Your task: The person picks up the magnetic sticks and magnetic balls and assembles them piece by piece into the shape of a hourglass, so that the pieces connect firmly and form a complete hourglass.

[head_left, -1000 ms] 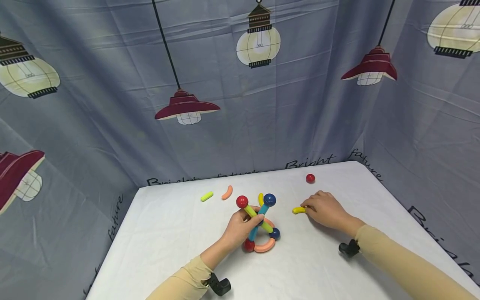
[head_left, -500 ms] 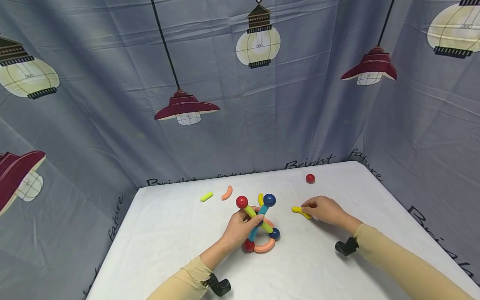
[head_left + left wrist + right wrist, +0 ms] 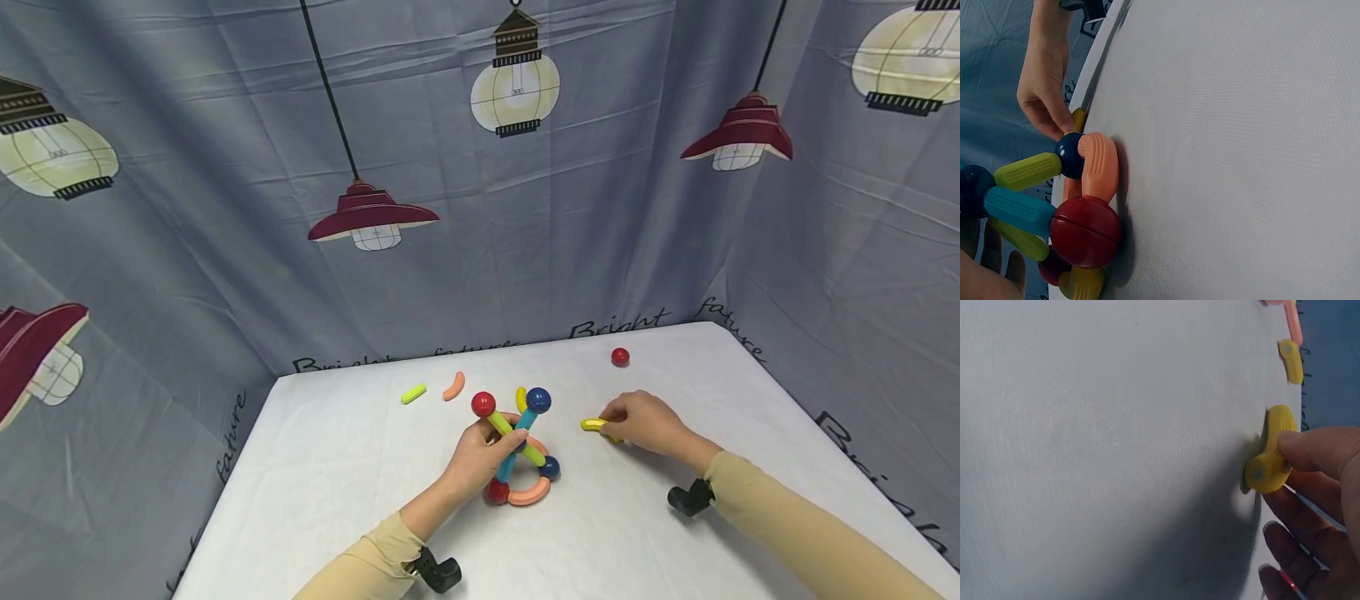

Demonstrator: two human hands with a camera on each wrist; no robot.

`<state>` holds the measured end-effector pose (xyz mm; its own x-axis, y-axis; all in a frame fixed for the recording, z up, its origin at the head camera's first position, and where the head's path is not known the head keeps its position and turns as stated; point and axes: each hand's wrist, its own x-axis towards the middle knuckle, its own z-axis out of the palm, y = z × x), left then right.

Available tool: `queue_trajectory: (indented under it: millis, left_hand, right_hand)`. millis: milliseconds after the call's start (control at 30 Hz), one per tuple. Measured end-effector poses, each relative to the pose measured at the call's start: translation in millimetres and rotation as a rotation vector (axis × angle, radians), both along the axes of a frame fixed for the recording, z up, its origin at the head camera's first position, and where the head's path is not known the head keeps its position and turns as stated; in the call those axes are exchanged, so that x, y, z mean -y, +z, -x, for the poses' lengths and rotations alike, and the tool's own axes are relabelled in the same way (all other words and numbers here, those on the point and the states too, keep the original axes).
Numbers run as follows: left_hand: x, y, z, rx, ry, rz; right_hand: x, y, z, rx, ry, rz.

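Note:
My left hand (image 3: 478, 454) grips a magnetic stick-and-ball structure near its crossing. Its upper ends carry a red ball (image 3: 483, 405) and a blue ball (image 3: 538, 400). Lime and teal sticks (image 3: 1020, 210) cross below them, and salmon curved sticks (image 3: 529, 492) join the lower balls. My right hand (image 3: 651, 423) pinches a yellow curved magnetic stick (image 3: 1270, 453) between thumb and fingers, at or just above the table, right of the structure. In the right wrist view, the thumb covers part of that stick. Fingers of the left hand are partly hidden behind the structure.
Behind the structure lies another yellow curved stick (image 3: 522, 398). Farther left are a salmon curved stick (image 3: 454, 386) and a short lime stick (image 3: 414, 393). A loose red ball (image 3: 620, 357) sits near the back of the white table (image 3: 337, 467). Grey curtains (image 3: 450, 275) surround it.
The right hand has shifted slightly left and toward me, and the yellow curved stick has moved and turned a little with it. The left hand and the structure have stayed in place.

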<state>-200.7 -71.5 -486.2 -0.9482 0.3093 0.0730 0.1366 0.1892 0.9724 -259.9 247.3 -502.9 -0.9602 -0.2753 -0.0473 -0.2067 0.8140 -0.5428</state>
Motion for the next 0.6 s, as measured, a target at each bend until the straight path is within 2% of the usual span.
queue_trajectory:
  millis: [233, 433, 600]
  left_hand:
    - [0, -0.9, 0.6, 0.003, 0.007, 0.000]
    - [0, 0.8, -0.4, 0.007, 0.009, 0.003]
    - [-1, 0.8, -1.1, 0.015, 0.006, -0.003]
  right_hand:
    - [6, 2.2, -3.1, -0.028, 0.010, 0.019]
    - [10, 9.2, 0.1, -0.037, -0.007, 0.220]
    - [19, 24.4, 3.2, 0.058, -0.058, 0.395]
